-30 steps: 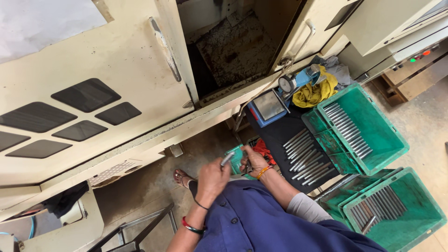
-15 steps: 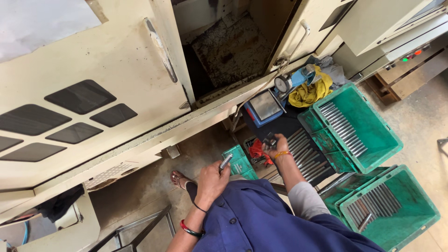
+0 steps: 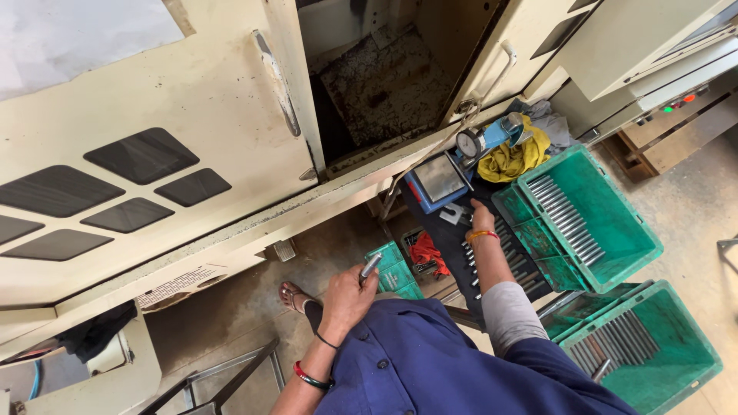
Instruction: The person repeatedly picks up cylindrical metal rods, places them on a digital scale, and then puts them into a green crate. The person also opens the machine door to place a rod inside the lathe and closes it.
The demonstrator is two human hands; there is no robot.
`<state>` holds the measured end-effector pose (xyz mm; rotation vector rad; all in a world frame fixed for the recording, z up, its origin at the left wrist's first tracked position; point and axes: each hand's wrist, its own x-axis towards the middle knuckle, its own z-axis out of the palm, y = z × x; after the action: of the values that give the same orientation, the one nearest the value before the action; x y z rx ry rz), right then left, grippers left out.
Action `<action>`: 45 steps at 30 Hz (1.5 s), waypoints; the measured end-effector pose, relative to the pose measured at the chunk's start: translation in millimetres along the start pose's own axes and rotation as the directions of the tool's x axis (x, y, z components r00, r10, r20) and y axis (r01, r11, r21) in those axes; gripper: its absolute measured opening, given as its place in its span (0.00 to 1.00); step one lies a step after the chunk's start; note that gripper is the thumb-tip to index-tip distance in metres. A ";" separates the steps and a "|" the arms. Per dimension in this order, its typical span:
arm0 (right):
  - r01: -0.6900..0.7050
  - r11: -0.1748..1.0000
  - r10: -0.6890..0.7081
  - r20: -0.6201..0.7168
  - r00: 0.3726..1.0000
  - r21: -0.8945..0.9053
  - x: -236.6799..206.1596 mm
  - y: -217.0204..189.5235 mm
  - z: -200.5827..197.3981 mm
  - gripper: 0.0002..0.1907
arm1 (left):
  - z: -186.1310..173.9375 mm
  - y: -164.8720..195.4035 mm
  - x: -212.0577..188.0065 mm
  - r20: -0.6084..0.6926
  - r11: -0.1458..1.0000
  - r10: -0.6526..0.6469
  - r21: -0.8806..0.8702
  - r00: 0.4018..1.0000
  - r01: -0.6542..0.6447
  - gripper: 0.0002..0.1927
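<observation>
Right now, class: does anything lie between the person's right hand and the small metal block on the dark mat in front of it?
Nothing visible does. The right hand reaches across the dark mat, fingertips just short of the small metal block beside the blue gauge stand. The loose rods lie nearer the person, beside the forearm. The left hand holds a separate metal rod.

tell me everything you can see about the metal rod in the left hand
The metal rod is a short, smooth cylinder of shiny grey steel. The left hand grips its lower part, so only the upper end shows, tilted up and to the right. It is held above the small green box, apart from the rods on the dark mat.
</observation>
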<state>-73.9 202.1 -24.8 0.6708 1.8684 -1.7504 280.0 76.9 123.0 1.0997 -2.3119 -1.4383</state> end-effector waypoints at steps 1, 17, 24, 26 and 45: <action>0.140 0.964 -0.144 -0.001 0.990 -0.226 -3.0 4.6 3.5 0.22 | -0.4 -0.9 1.0 0.004 1.000 -0.001 0.000 1.000 0.001 0.16; -0.020 0.961 0.260 0.882 0.394 -0.274 -114.9 137.1 39.3 0.14 | 59.4 -50.5 38.4 -0.095 0.985 0.170 -0.024 0.981 -0.173 0.17; 0.045 0.991 0.070 0.790 0.609 -0.122 -98.8 118.4 34.8 0.14 | 68.4 -39.1 57.5 -0.163 0.964 0.236 -0.083 0.958 -0.251 0.09; 0.038 0.996 0.034 0.717 0.697 -0.084 -93.9 105.6 37.7 0.14 | 70.4 -37.1 63.6 -0.158 0.949 0.289 -0.079 0.944 -0.304 0.07; 0.860 0.390 -0.810 0.321 0.491 -0.330 -77.6 -3.0 53.4 0.15 | 127.3 22.9 170.2 0.120 0.906 0.396 0.108 0.910 -0.409 0.13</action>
<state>-15.9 146.9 24.9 -0.7341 2.6413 -1.6321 82.9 53.7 43.6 0.5351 -2.5365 -1.2165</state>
